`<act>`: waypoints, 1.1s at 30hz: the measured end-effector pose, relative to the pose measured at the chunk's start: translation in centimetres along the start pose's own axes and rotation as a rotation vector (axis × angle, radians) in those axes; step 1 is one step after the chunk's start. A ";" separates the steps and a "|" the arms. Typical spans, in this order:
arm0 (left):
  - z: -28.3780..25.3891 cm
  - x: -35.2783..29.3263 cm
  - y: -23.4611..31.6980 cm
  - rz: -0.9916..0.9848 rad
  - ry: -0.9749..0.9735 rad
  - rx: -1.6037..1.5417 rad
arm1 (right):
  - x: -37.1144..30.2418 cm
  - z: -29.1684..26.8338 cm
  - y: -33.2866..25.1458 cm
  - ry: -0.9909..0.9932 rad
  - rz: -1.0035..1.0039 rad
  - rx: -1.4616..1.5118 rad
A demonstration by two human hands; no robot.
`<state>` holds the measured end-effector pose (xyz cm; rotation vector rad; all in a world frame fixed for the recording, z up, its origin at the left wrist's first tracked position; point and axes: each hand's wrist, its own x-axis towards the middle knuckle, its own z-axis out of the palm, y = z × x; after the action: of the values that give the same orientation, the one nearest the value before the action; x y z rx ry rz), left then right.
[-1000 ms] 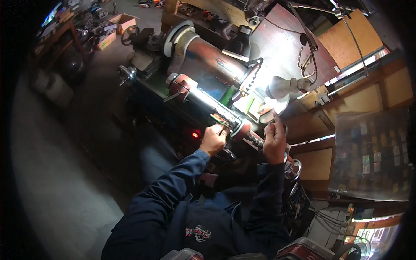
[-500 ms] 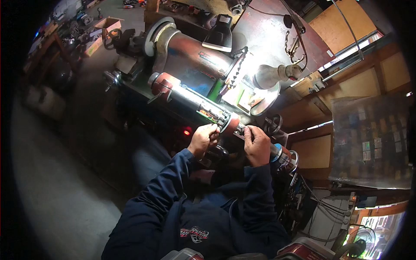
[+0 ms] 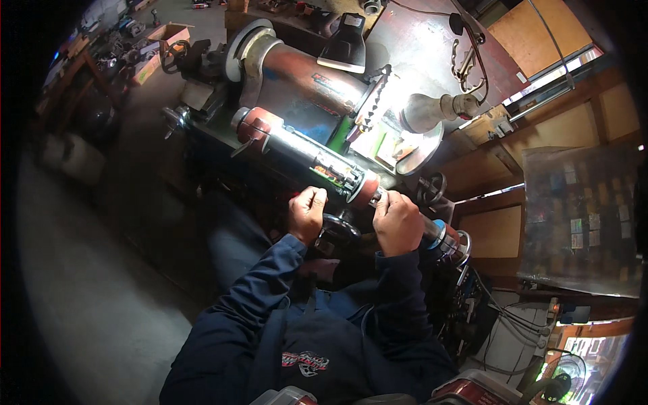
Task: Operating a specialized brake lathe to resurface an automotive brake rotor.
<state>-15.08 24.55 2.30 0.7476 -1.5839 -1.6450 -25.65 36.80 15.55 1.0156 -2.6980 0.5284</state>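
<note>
A long shiny metal tube [image 3: 295, 150] with a cut-out side runs slantwise across the machine in front of me. It has a red collar at each end, the far-left collar [image 3: 257, 128] and the near-right collar [image 3: 367, 190]. My right hand [image 3: 399, 223] is closed beside the near-right collar, thumb and fingers pinching a small metal piece [image 3: 379, 196] that sticks out there. My left hand [image 3: 308, 210] is closed with its fingertips pressed together, below the tube's cut-out and apart from it. Whatever it may hold is hidden. A chrome handwheel [image 3: 339, 229] lies between my hands.
Behind the tube are a reddish-brown motor housing [image 3: 310, 77] with a wheel at its left end and a black lamp [image 3: 343, 44]. A round metal disc [image 3: 422, 150] stands at right. A blue-ringed cylinder [image 3: 442, 237] lies past my right hand. A wooden box [image 3: 169, 34] sits farther back.
My left hand has moved left and away from the tube's end, uncovering the chrome handwheel. My right hand stays by the collar. The view has shifted slightly.
</note>
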 end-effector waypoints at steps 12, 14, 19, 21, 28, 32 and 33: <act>-1.9 -0.7 2.5 0.455 0.071 0.216 | 1.0 -0.3 5.1 -0.179 -0.400 0.178; -2.3 -0.5 2.9 0.536 0.108 0.241 | 1.1 0.2 6.1 -0.185 -0.556 0.208; -1.9 0.1 3.8 0.815 0.120 0.514 | 3.5 -2.6 5.8 -0.417 -0.865 -0.042; -1.3 0.5 4.3 0.837 0.078 0.588 | 5.3 -3.8 3.8 -0.380 -1.026 -0.179; -1.6 2.1 5.4 0.856 -0.180 0.818 | 6.0 -3.6 2.5 -0.079 -1.346 -0.498; -1.7 3.4 4.4 0.921 -0.242 0.885 | 5.9 -3.6 5.2 0.009 -1.226 -0.304; -1.7 3.8 4.2 0.949 -0.234 0.894 | 6.1 -3.6 5.6 -0.021 -1.166 -0.260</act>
<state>-15.44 20.51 6.59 0.0981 -2.3421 -0.3083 -33.63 38.54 19.37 2.1489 -1.6352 -0.0691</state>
